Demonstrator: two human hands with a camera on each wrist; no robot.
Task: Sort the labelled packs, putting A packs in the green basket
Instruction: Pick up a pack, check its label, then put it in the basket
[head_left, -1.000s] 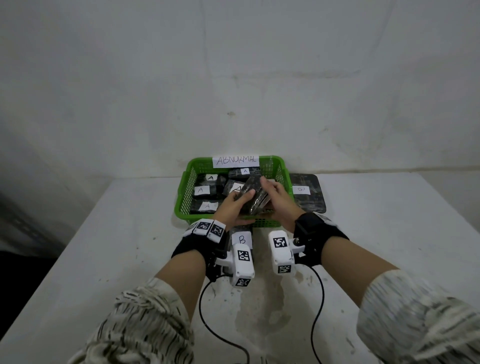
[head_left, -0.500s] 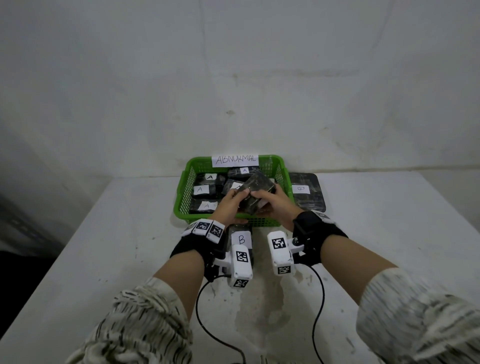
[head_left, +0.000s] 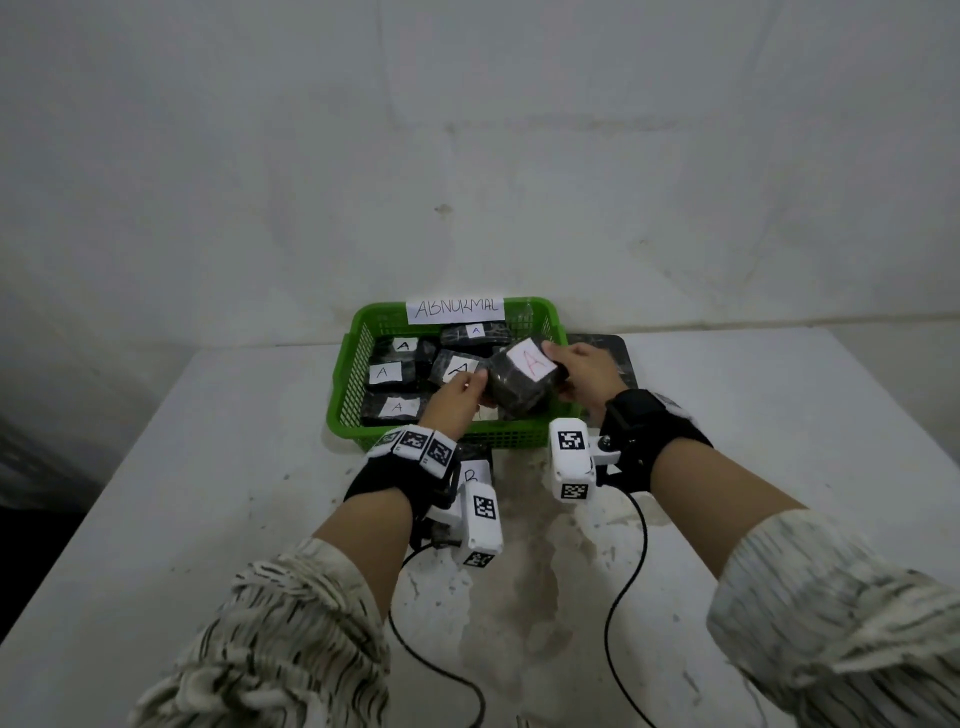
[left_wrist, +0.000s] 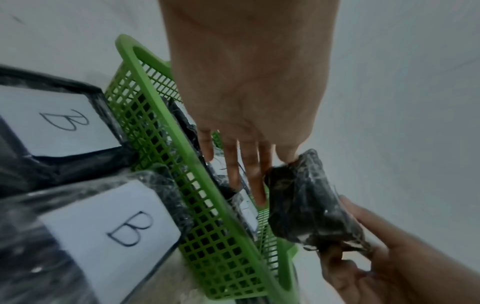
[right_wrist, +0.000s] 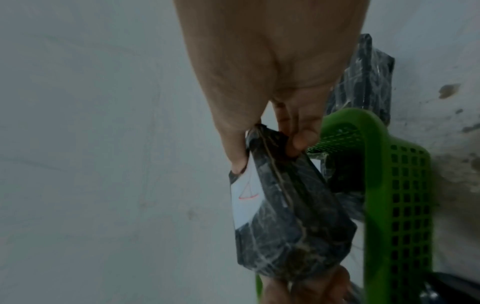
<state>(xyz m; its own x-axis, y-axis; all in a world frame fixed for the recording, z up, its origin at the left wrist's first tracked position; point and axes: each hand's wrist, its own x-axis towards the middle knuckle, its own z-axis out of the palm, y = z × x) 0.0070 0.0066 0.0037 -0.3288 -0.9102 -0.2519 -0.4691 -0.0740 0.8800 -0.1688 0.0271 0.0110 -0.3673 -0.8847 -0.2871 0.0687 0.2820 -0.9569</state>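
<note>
Held over the right half of the green basket (head_left: 347, 410): one dark film-wrapped pack (head_left: 514, 387), tilted, white label with a red A facing up. On its right edge, the right hand (head_left: 584, 376), thumb on the labelled face and fingers (right_wrist: 302, 139) curled under the opposite side, so clamped on the pack. On its left edge, the left hand (head_left: 454, 402); in the left wrist view its fingers (left_wrist: 257, 176) straight and slightly spread, only the thumb tip against the pack's corner, so touching rather than gripping. Inside the basket, five packs lying flat with black A labels: one at rear left (head_left: 405, 345), one at rear centre (head_left: 475, 332), one at mid left (head_left: 384, 371), one in the middle (head_left: 457, 368), one at front left (head_left: 397, 407). Taped to the basket's rear rim, a paper sign (head_left: 455, 308) reading ABNORMAL. On the white bench (head_left: 208, 493), just in front of the basket, two B-labelled packs, one (left_wrist: 59, 121) behind the other (left_wrist: 114, 228), both close against the basket's front wall. To the right of the basket, a further dark pack (head_left: 608, 345), label hidden behind the right hand. On both wrists, black straps carrying white camera units with square markers, cables trailing toward the near edge of the bench.
</note>
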